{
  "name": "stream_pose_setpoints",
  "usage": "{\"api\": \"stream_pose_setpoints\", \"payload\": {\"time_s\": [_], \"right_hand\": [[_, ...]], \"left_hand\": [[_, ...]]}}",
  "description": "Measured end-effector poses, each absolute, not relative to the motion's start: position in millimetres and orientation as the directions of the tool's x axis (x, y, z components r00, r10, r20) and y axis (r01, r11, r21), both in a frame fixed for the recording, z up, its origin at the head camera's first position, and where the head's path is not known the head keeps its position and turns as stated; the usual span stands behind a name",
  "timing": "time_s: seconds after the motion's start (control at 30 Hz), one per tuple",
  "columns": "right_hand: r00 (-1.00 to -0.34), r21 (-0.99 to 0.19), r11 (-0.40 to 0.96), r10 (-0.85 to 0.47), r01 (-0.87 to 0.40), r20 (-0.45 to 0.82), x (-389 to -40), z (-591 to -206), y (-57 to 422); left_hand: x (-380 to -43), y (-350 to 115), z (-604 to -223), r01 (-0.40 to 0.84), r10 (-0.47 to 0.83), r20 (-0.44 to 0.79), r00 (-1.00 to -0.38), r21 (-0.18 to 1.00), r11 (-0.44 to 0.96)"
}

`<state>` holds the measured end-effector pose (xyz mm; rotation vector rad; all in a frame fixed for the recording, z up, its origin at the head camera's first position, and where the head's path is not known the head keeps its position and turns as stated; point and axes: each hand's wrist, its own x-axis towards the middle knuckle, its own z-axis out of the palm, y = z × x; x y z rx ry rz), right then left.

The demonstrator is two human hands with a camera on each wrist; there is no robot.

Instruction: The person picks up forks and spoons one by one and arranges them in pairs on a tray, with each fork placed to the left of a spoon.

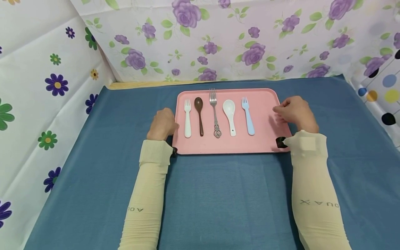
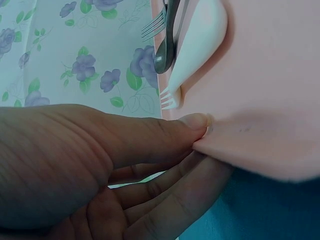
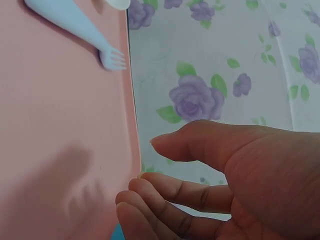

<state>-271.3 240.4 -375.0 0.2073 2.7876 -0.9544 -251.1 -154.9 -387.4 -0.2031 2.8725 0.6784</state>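
Observation:
A pink tray [image 1: 203, 147] lies on the table's blue cloth. Across it, left to right, are a white fork [image 1: 187, 119], a dark brown spoon [image 1: 198, 104], an ornate metal fork [image 1: 215, 121], a white spoon [image 1: 229, 108] and a light blue fork [image 1: 249, 121]. My left hand [image 1: 161, 125] pinches the tray's left edge, thumb on top and fingers below, as the left wrist view shows. At the opposite side, my right hand [image 1: 297, 113] hovers by the right edge, thumb and fingers apart with nothing between them.
Blue cloth [image 1: 225, 201] covers the table in front of and beside the tray. Behind it rises a curtain with purple roses [image 1: 187, 14], and a flower-printed cloth [image 1: 28, 69] hangs at the left. A pale wooden strip [image 1: 140, 85] shows along the back edge.

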Motion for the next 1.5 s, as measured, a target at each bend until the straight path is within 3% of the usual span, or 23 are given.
{"api": "stream_pose_setpoints", "payload": {"time_s": [0.57,1.03,1.5], "right_hand": [[-0.966,-0.564,0.793,0.118,0.231,-0.23,-270.4,-380.3,262.0],[-0.924,-0.507,0.781,0.235,0.365,-0.303,-267.8,-381.3,270.9],[-0.923,-0.494,0.789,0.241,0.367,-0.3,-264.8,-380.9,280.1]], "left_hand": [[-251.2,-154.8,-387.8,-0.153,-0.075,-0.189,-0.979,0.44,0.885],[-250.9,-154.8,-387.7,-0.158,-0.077,-0.199,-0.977,0.429,0.889],[-250.7,-154.6,-387.8,-0.157,-0.081,-0.189,-0.979,0.431,0.889]]}}
